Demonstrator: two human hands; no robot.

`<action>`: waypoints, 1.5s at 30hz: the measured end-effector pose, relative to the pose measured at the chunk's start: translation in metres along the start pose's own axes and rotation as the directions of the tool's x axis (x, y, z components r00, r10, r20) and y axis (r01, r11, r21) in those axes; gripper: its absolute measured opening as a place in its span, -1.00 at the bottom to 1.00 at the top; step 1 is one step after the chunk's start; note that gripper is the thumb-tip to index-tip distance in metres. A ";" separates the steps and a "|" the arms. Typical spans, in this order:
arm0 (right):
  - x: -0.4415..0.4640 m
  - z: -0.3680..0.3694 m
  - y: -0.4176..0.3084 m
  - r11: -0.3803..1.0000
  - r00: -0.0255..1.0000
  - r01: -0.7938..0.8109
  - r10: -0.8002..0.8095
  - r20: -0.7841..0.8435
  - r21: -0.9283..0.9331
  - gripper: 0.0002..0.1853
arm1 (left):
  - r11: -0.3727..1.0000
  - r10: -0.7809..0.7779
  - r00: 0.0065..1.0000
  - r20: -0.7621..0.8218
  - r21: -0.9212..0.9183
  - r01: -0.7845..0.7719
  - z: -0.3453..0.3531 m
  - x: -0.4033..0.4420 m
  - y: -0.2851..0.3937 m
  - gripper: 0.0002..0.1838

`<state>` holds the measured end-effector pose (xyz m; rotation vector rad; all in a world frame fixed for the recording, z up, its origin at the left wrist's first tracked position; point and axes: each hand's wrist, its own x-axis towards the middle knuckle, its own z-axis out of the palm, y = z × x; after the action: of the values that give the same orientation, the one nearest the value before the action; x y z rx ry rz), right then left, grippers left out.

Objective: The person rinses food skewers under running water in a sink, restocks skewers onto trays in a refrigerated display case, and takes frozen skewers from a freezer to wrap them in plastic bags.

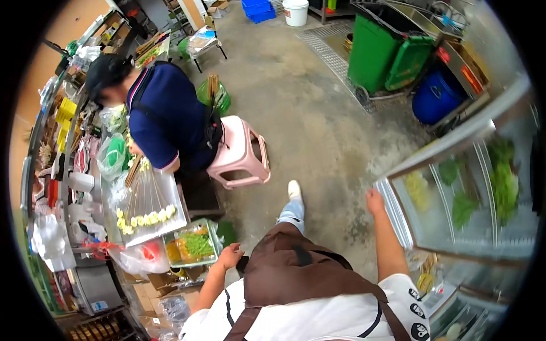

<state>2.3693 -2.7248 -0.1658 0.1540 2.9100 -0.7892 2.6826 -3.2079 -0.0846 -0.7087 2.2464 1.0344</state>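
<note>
My left hand hangs beside the brown apron, close to a clear container of green and orange food. Its fingers are partly curled and nothing shows in them. On the other side my right hand is raised near the edge of a glass-doored cabinet with leafy greens behind the glass. Its fingers are curled in, and whether they hold anything is too small to tell. At the left, a metal tray bears skewers with pale pieces at their ends.
A co-worker in dark blue sits on a pink stool at the left worktable. A green bin and a blue barrel stand at the upper right. Boxes lie at lower left. A white bucket stands far ahead.
</note>
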 end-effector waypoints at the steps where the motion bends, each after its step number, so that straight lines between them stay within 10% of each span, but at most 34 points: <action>1: 0.045 0.003 -0.020 1.000 1.000 0.009 -0.009 0.010 0.002 -0.69 | 0.948 -0.115 0.992 0.056 -0.290 0.127 -0.019 0.021 0.025 -0.43; 4: 0.165 0.014 -0.076 0.972 0.996 0.050 -0.066 0.063 0.229 -0.70 | 0.703 -0.116 0.979 0.169 -0.682 0.201 -0.076 0.105 0.120 -0.43; 8: 0.209 0.028 -0.099 0.998 0.913 0.036 -0.057 0.404 0.061 -0.67 | 0.823 0.325 0.945 0.034 -0.503 -0.265 -0.159 0.241 0.272 -0.41; 12: 0.261 0.025 -0.077 0.986 0.821 -0.088 0.153 0.549 -0.143 -0.66 | 0.892 0.422 0.889 0.178 -0.258 -0.372 -0.243 0.351 0.436 -0.46; 13: 0.275 0.023 -0.067 0.984 0.860 -0.045 0.125 0.495 -0.170 -0.68 | 0.896 0.415 0.892 0.179 -0.247 -0.368 -0.253 0.387 0.459 -0.46; 14: 0.295 0.034 -0.029 0.824 0.792 0.414 -0.116 0.599 -0.388 -0.72 | 0.858 0.468 0.869 0.163 -0.321 -0.402 -0.265 0.423 0.482 -0.47; 16: 0.333 0.038 -0.012 0.781 0.656 0.441 0.055 0.753 -0.442 -0.75 | 0.817 0.507 0.849 0.149 -0.395 -0.419 -0.288 0.502 0.504 -0.47; 19: 0.436 0.051 -0.033 0.830 0.541 0.281 0.278 0.794 -0.482 -0.79 | 0.884 0.387 0.922 -0.024 -0.273 -0.379 -0.320 0.615 0.501 -0.50; 20: 0.482 0.057 -0.049 0.828 0.519 0.303 0.273 0.810 -0.473 -0.80 | 0.837 0.169 0.985 -0.033 -0.524 -0.161 -0.330 0.645 0.493 -0.52; 23: 0.650 0.072 -0.126 0.697 0.564 0.584 0.021 0.826 -0.417 -0.84 | 0.201 -0.324 0.937 0.128 -0.959 0.200 -0.368 0.698 0.452 -0.60; 25: 0.785 0.078 -0.219 0.616 0.683 0.647 -0.207 0.701 -0.449 -0.84 | 0.216 -0.423 0.904 0.055 -0.963 0.159 -0.409 0.705 0.444 -0.64; 26: 0.843 0.078 -0.282 0.928 0.909 0.187 -0.039 0.416 -0.321 -0.78 | 0.324 -0.465 0.885 -0.012 -0.933 0.158 -0.435 0.702 0.453 -0.64; 29: 1.047 0.115 -0.420 0.949 0.918 0.293 -0.246 0.311 -0.115 -0.69 | 0.581 -0.563 0.765 -0.313 -0.808 0.098 -0.451 0.739 0.403 -0.65; 31: 1.162 0.139 -0.510 0.935 0.885 0.342 -0.287 0.366 -0.093 -0.65 | 0.443 -0.693 0.700 -0.176 -0.869 0.220 -0.476 0.758 0.412 -0.72; 33: 1.213 0.130 -0.626 0.950 0.918 0.306 -0.310 0.248 0.056 -0.66 | 0.584 -0.630 0.765 -0.131 -0.730 0.356 -0.488 0.794 0.396 -0.74; 35: 1.253 0.154 -0.691 0.955 0.917 0.259 -0.290 0.273 0.145 -0.66 | 0.954 -0.298 0.938 -0.175 -0.101 0.284 -0.517 0.856 0.376 -0.76; 38: 1.291 0.193 -0.730 0.950 0.850 0.304 -0.235 0.471 -0.073 -0.64 | 0.923 0.056 0.979 -0.197 0.383 0.024 -0.613 0.979 0.391 -0.79; 39: 1.305 0.215 -0.712 0.878 0.736 0.470 -0.337 0.587 -0.086 -0.63 | 0.950 0.030 0.966 -0.256 0.308 0.052 -0.657 1.022 0.405 -0.79; 40: 1.306 0.215 -0.721 0.900 0.686 0.425 -0.254 0.682 -0.092 -0.63 | 0.923 -0.278 0.922 -0.269 -0.342 0.178 -0.706 1.066 0.441 -0.76; 41: 1.317 0.221 -0.729 0.798 0.573 0.554 -0.160 0.803 -0.236 -0.64 | 0.512 -0.559 0.788 -0.256 -0.854 0.086 -0.765 1.107 0.490 -0.72; 45: 1.377 0.265 -0.724 0.511 0.302 0.807 0.075 0.950 -0.297 -0.60 | 0.689 -0.337 0.837 -0.430 -0.719 -0.092 -0.972 1.257 0.591 -0.65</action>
<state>0.9394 -3.3905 -0.2324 -0.9253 1.8230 0.4304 1.1506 -3.9331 -0.1084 -1.6550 2.1055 1.8673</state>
